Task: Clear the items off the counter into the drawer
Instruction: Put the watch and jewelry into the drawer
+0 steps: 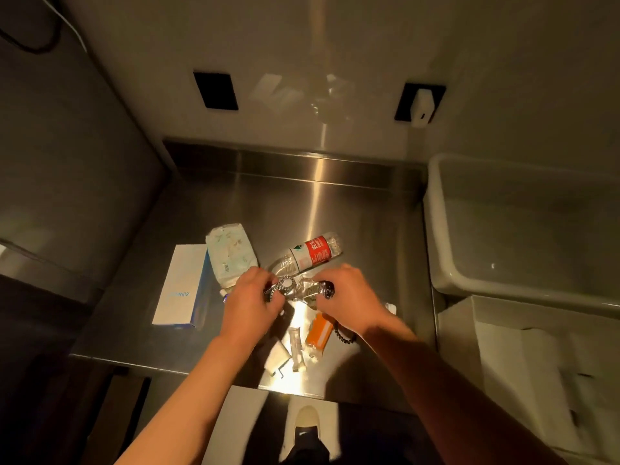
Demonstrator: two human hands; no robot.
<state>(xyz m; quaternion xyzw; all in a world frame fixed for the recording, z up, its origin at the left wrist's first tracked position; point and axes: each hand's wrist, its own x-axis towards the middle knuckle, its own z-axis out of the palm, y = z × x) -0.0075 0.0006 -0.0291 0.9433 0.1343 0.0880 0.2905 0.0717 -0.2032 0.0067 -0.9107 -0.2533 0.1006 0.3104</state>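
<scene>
On the steel counter (335, 209) lie a white and blue box (181, 283), a pale tissue pack (231, 253) and a clear bottle with a red label (310, 255). My left hand (250, 300) is closed on a shiny metal chain-like item (285, 286). My right hand (349, 293) grips a small dark object (328, 292) beside a crumpled clear wrapper (307, 290). Nearer me lie an orange packet (320, 332), a small clear tube (297, 347), a white plug (276, 359) and a black coiled band (345, 337). No drawer is visible.
A white sink basin (523, 229) sits to the right of the counter, with an open white cardboard box (536, 364) below it. Two dark wall plates (216, 90) are on the back wall. My shoe (305, 427) shows below the counter's front edge.
</scene>
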